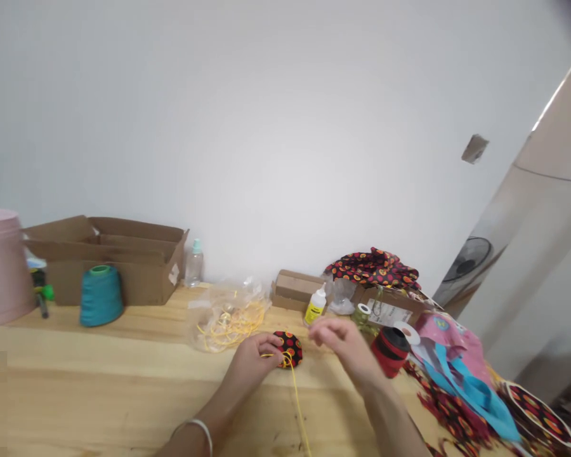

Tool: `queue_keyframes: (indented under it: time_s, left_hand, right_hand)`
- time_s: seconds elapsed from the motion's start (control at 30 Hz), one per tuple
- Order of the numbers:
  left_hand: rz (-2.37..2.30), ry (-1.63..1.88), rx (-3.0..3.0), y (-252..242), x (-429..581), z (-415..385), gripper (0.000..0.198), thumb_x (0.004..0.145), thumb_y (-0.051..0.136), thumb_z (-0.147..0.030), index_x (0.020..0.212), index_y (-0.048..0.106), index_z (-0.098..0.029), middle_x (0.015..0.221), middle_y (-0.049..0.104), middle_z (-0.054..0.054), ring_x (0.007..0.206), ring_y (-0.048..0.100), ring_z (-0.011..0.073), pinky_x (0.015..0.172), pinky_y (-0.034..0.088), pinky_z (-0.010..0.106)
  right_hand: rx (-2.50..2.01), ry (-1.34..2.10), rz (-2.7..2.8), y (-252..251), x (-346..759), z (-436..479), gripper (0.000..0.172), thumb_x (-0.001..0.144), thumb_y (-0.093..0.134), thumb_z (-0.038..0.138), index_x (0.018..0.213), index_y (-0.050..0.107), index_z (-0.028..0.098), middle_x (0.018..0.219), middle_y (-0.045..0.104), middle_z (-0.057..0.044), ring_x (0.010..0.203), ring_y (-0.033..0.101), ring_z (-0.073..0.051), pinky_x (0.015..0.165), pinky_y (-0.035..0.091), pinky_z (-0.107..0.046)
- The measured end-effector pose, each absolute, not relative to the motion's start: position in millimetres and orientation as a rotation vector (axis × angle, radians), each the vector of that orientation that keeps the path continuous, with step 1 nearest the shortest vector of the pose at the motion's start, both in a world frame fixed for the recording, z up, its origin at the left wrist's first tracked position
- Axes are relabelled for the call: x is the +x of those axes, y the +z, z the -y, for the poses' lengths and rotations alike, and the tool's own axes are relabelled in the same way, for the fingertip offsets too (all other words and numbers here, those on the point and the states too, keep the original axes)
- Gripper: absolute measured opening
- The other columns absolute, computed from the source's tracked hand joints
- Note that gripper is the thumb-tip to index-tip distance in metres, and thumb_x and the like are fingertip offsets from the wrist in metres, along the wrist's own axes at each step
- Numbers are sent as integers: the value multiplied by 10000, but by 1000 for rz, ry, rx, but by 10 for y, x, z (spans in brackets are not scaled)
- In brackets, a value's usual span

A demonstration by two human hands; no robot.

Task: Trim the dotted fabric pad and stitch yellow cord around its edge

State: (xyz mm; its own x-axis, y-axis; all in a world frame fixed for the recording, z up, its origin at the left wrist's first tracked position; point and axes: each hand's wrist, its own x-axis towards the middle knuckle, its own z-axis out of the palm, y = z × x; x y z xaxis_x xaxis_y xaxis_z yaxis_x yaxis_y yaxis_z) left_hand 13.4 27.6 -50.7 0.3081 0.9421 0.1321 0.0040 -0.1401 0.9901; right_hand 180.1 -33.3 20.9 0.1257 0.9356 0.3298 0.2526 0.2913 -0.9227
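Note:
My left hand (259,355) is closed on the left side of a small round fabric piece (292,346), black with red and orange spots. A yellow cord (295,393) is looped on the front of this piece, and its long end runs down toward me over the table. Off to the right, my right hand (335,336) is raised in the air with its fingers curled together, apart from the fabric. Whether anything thin sits between those fingertips is too blurred to make out. Beyond the left hand lies a clear plastic bag (228,317) with yellow cords in it.
Along the wall stand a cardboard box (147,276), a teal thread cone (101,297), a spray bottle (195,263) and a glue bottle (315,306). To the right are a red and black spool (391,350), patterned cloth (374,270) and blue ribbon (485,397).

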Motion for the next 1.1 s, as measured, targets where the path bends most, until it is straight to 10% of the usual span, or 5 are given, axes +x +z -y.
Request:
queue_keyframes:
  time_s: [0.27,1.1]
  left_hand:
    - [-873,1073,1462,-456,114,-225,142,560,564,-123,700,589,-128,615,631,11,622,599,158,578,458,238]
    - [-1007,1011,1546,-508,90,-300,163,616,527,-180,719,645,-136,749,670,49,736,606,193,665,452,262]
  right_hand:
    - [-1447,549,1488,-546,1337,66,246,659,586,368,774,588,151,557,524,16,475,437,-105,437,325,-198]
    - [-1396,640,1565,-545,1448,81,169,703,552,285,674,672,170,585,543,-10,516,409,-122,478,311,-211]
